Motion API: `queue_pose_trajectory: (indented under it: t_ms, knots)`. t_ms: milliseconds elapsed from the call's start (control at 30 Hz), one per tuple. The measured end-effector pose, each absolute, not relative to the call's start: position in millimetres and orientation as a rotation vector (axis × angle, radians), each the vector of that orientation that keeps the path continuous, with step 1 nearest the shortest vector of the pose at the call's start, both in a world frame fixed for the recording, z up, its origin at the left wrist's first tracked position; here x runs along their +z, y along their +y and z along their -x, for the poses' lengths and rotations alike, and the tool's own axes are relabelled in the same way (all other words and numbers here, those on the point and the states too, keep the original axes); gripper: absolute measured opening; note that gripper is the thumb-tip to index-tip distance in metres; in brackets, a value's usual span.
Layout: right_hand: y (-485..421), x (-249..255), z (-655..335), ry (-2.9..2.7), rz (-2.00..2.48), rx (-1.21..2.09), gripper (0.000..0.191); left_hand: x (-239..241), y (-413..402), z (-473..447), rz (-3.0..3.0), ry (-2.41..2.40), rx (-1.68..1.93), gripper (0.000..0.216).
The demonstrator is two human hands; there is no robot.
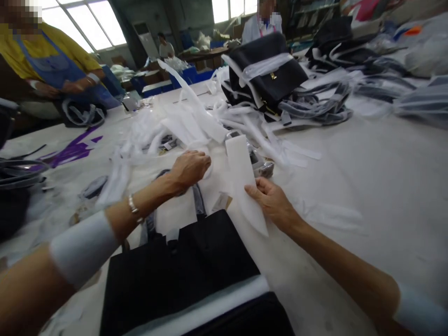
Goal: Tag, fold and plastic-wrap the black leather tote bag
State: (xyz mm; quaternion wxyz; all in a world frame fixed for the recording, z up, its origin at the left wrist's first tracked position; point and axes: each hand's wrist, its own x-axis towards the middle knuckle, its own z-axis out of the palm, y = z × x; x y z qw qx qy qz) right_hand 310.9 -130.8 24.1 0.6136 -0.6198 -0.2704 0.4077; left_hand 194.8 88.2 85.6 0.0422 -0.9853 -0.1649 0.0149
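My right hand (275, 203) pinches a flat white foam strip (240, 161) between thumb and fingers, its rounded lower end hanging to the right of a black handbag (206, 261). My left hand (191, 169) is closed above the bag's handles; whatever its fingers hold, if anything, is hidden. The bag lies in front of me with its wrapped handle (199, 200) pointing away. Across its lower part runs a white foam band (210, 310). Just beyond both hands is a heap of white foam strips (185, 126).
Another black handbag (269, 70) with a gold clasp stands at the back, beside plastic-wrapped straps (322, 102). Purple strips (72, 151) lie on the left of the white table (395, 186). A person in a yellow top (59, 60) works at the far left; another person (262, 23) is behind the bag.
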Motion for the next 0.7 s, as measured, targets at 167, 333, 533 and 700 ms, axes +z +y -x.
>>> queue_pose_trajectory:
  t_ms: [167, 333, 533, 700]
  knots:
    - [-156, 23, -311, -0.561, 1.501, 0.924, 0.033, 77, 8, -143, 3.426, 0.159, 0.179, 0.027]
    - [-173, 23, -309, -0.657, 1.649, 0.992, 0.029, 55, -24, -133, 3.425, 0.472, 0.227, 0.035]
    - [-179, 23, -300, -0.598, 1.603, 1.079, 0.024, 53, -29, -143, 3.378, 0.479, 0.331, 0.013]
    - [-169, 28, -298, -0.617, 1.416, 1.289, 0.015, 59, -33, -135, 3.328, 0.57, 0.214, 0.022]
